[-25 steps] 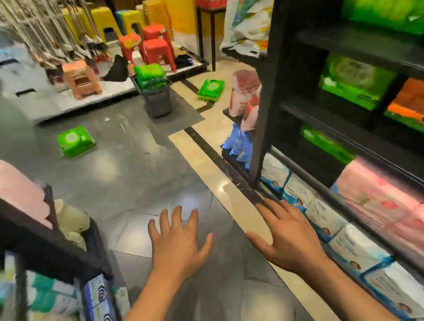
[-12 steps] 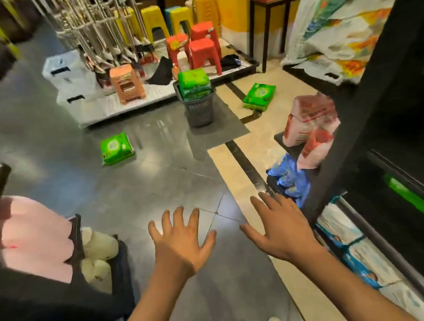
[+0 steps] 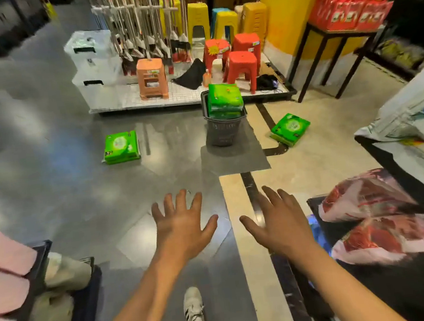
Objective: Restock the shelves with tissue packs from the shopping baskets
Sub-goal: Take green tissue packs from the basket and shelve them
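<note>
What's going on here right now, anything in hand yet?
Nothing in hand. Both the left hand and right hand are spread open over the aisle floor. Ahead, a dark basket holds green tissue packs; one loose pack lies on the floor to its left, another to its right.

Packs [image 3: 224, 99] are sitting in the basket [image 3: 222, 130] at twelve o'clock; one pack [image 3: 121, 146] is lying at its nine, another [image 3: 290, 127] at three.

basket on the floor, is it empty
No, the grey basket has green tissue packs stacked in it, rising above its rim.
</note>
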The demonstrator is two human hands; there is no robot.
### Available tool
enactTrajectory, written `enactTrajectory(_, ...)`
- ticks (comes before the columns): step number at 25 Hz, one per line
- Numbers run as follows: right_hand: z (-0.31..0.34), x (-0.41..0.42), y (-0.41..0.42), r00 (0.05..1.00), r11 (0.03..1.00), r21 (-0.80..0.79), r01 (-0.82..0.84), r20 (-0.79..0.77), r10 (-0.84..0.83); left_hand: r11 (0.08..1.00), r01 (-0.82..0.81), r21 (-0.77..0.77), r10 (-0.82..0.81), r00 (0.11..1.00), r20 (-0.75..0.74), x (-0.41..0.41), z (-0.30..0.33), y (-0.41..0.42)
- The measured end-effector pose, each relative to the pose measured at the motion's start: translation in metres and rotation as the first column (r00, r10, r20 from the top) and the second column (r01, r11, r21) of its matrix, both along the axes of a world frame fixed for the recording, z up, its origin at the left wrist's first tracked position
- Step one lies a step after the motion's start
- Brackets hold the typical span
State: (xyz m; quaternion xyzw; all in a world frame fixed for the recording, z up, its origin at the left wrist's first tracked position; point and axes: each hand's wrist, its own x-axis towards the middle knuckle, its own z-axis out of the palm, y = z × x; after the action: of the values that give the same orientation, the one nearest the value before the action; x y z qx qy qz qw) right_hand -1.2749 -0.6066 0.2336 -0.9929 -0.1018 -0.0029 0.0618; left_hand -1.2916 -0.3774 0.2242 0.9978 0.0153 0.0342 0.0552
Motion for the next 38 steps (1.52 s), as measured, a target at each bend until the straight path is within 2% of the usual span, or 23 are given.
enactTrajectory(6,0.011,0.176,0.018,0.995,0.997,0.005,0.079,0.055,-0.079,0.996,0.087,0.002,-0.087,0.996,0.0,0.207,0.012,0.021)
enactTrajectory(12,-0.001,0.352,0.007,0.991,0.991,0.046,0.126,0.032,-0.127,0.989,0.143,0.046,-0.142,0.99,-0.023,0.396,0.012,0.006)
enactTrajectory(19,-0.007,0.585,-0.026,0.999,0.996,0.076,0.039,-0.017,-0.038,0.994,0.043,0.098,-0.034,0.995,-0.089,0.595,0.003,-0.017)
enactTrajectory(27,-0.017,0.821,-0.044,0.998,1.0,0.008,-0.001,-0.057,0.001,0.999,-0.019,0.03,0.023,0.992,-0.126,0.816,-0.015,-0.029)
enactTrajectory(33,-0.043,0.994,-0.043,0.987,0.991,-0.001,0.13,-0.091,-0.13,0.999,0.041,-0.03,-0.046,0.981,-0.187,1.013,-0.042,-0.017)
enactTrajectory(38,-0.053,1.106,-0.055,0.981,0.986,-0.007,0.169,-0.095,-0.169,0.998,0.064,-0.022,-0.068,0.974,-0.216,1.139,-0.048,-0.014)
